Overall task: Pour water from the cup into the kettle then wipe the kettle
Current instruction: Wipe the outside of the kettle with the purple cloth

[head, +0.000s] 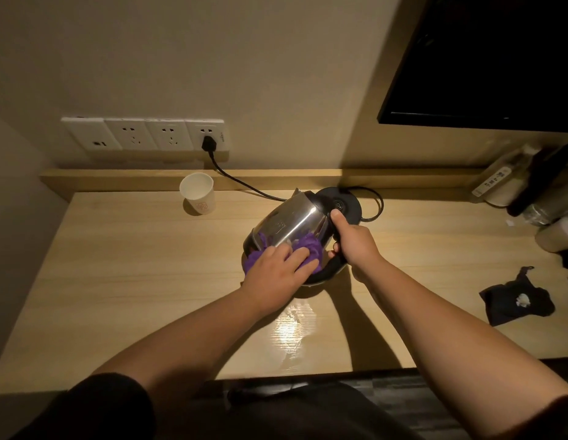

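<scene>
Nearest the camera, two bare forearms reach out from dark sleeves over the pale wooden desk (pixel 117 281), and both are busy with one thing. The right hand (pixel 352 239) is closed firmly round the black handle of the shiny stainless-steel kettle (pixel 292 222), which is tipped over with its spout pointing away and to the left, apparently so that the lower side of the body is turned up for cleaning. The left hand (pixel 278 268) lies flat with fingers spread, pressing a fluffy purple cloth (pixel 308 246) against that steel wall near the base; the grip on the handle looks meant to steady the kettle against the rubbing. The kettle is off its round black power base (pixel 347 203), which sits just behind it on the desk, its black cord (pixel 244 184) running to a plug in the row of white wall sockets (pixel 143 134). The white paper cup (pixel 198 193) stands upright well to the left near the back ledge, set aside, which suggests the pouring is done and the wiping is in hand. By count: one kettle, one cup, one cloth, one base, four socket plates, one plug. A crumpled dark cloth (pixel 517 301) lies apart at the right.
</scene>
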Demonstrator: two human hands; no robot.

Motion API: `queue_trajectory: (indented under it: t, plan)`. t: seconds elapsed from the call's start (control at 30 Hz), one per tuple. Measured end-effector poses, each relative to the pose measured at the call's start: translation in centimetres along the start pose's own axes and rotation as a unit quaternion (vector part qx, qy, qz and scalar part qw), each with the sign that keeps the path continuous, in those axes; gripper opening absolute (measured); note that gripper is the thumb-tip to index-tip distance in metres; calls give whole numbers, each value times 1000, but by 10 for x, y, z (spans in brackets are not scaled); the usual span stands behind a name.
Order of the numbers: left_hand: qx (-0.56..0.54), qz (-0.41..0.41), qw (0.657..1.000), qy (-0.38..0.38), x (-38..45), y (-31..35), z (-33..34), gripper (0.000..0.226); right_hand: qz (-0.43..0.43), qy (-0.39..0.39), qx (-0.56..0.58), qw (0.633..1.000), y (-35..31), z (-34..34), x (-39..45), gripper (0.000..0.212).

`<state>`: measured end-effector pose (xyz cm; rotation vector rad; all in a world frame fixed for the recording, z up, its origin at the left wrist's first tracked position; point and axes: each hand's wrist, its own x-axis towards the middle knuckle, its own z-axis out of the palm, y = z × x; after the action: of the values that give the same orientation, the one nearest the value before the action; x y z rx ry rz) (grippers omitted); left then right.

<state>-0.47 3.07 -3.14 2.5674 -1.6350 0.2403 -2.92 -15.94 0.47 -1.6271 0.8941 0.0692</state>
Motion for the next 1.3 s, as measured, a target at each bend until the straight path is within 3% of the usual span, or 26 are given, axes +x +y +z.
queue_trajectory:
  t: [0.33,0.43,0.5,0.57,0.63,0.77,0.83,1.17,1.3]
  plan:
    - [-63,-64,996,5,-39,-16,14,74,6,-1,20,1000,2,2,-2,51]
    - [-119,-137,982,42,-46,-22,11,59,4,-5,25,1000,5,1,-2,49]
    - [-203,-266,939,79,-40,-28,0,43,-2,-11,27,1000,9,-1,-3,50]
    - [-287,-404,863,98,-27,-44,-7,38,-7,-8,26,1000,15,-1,-5,49]
    - [-319,-483,812,69,-11,-71,-7,37,-10,-2,22,1000,18,-1,-6,47]
    - [-315,-437,841,-53,9,-106,1,36,-29,0,6,1000,14,1,-8,45]
    - [-334,-408,846,-75,13,-106,4,32,-41,8,-4,999,13,2,-8,47]
    - [-319,-402,857,42,-22,-59,5,35,-50,61,13,997,17,5,-11,46]
    - [-267,-348,896,77,-45,-36,11,38,-45,51,21,997,14,4,-8,46]
